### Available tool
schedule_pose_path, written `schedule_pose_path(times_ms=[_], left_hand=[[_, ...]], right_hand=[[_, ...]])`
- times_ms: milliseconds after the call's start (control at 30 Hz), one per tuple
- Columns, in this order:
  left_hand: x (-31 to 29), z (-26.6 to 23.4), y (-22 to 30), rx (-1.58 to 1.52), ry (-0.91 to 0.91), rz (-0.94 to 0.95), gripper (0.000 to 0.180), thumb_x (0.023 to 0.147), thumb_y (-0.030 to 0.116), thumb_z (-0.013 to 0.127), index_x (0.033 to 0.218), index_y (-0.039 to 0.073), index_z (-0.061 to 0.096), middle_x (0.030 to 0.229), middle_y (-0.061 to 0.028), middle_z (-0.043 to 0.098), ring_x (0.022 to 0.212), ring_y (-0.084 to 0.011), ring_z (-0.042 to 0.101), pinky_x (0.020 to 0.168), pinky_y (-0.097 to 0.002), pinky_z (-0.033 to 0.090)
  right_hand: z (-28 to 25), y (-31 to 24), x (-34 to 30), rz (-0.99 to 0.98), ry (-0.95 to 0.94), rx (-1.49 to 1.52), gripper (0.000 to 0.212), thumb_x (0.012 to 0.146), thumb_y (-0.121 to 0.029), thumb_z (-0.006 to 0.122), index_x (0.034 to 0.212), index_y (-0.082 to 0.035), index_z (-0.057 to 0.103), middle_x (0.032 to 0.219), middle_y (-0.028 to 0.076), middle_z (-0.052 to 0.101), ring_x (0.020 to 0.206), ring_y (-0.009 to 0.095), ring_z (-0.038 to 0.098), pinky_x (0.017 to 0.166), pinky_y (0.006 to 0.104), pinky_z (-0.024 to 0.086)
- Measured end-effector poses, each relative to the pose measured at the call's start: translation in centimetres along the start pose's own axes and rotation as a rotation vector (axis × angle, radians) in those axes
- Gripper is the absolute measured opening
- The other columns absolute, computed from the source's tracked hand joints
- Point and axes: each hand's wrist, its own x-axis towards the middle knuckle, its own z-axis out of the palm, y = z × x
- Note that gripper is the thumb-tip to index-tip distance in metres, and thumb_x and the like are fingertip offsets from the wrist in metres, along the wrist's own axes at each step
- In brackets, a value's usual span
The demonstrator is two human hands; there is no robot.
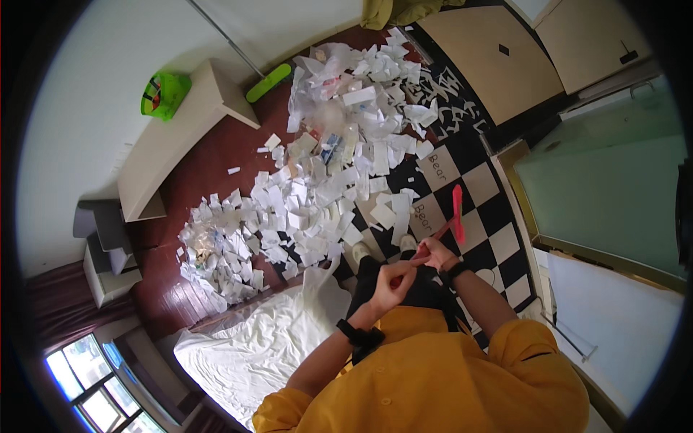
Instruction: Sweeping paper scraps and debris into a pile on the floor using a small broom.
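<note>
From the head camera, looking straight down, both hands meet in front of the person's yellow long-sleeved top (433, 375), each wrist wearing a black band. The right hand (436, 254) is closed around the lower end of a slim red plastic stick-like tool with a flat paddle-shaped head (458, 213), which rises up and away from the fingers over the black-and-white chequered floor mat (498, 216). The left hand (393, 280) is curled just beside it, fingertips pinching what looks like the near end of the same red handle; whether it grips firmly I cannot tell. The tool seems light, thin and fairly stiff, likely a little springy along its narrow shaft, so the handle end near the palm is the sound place to hold it; the flat head would twist if pinched. Beyond the hands, a wide heap of torn white paper scraps (317, 187) covers the dark red wooden floor (209, 159). A crumpled white sheet (253, 346) lies at lower left, and a green-headed mop (268, 81) leans near the pale wall.
</note>
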Motion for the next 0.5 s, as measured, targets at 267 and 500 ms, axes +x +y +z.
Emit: schedule_pose_path(times_ms=[267, 500], left_hand=[[-4.8, -11.3, 9.5, 0.28, 0.17, -0.051, 0.024, 0.089, -0.003, 0.052, 0.065, -0.008, 0.05, 0.085, -0.0183, 0.071, 0.071, -0.0139, 0.062, 0.058, -0.0272, 0.04], [-4.4, -12.5, 15.5, 0.637, 0.312, 0.07, 0.032, 0.075, -0.008, 0.062, 0.054, 0.003, 0.04, 0.053, -0.0116, 0.048, 0.087, -0.0309, 0.073, 0.06, -0.0347, 0.046]], right_hand=[[18.5, 7.5, 3.2, 0.018, -0.505, 0.09, 0.01, 0.086, -0.006, 0.058, 0.077, -0.009, 0.054, 0.072, 0.004, 0.054, 0.067, 0.019, 0.055, 0.073, 0.0356, 0.049], [35.9, 7.7, 1.0, 0.245, -0.653, 0.007, 0.023, 0.089, -0.007, 0.053, 0.068, -0.011, 0.048, 0.058, 0.001, 0.048, 0.055, 0.014, 0.051, 0.057, 0.0278, 0.045]])
